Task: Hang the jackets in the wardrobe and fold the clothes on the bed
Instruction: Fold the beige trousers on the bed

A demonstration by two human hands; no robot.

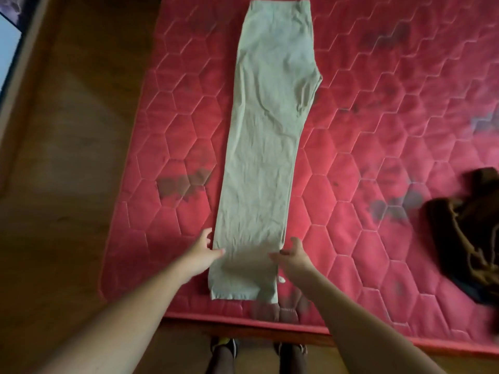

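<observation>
One pair of trousers lies flat on the bed's red mattress. It is long and straight, with one leg laid on top of the other. It is pale beige and a bit wrinkly. So I think the folding has only begun, and it needs folding up short next. The left hand and the right hand sit at its two sides near the leg ends. Their thumbs touch the cloth and their fingers are loose, not gripping as far as I can see. A dark brown piece of clothing sits in a heap on the right, not folded. No jackets or wardrobe show.
</observation>
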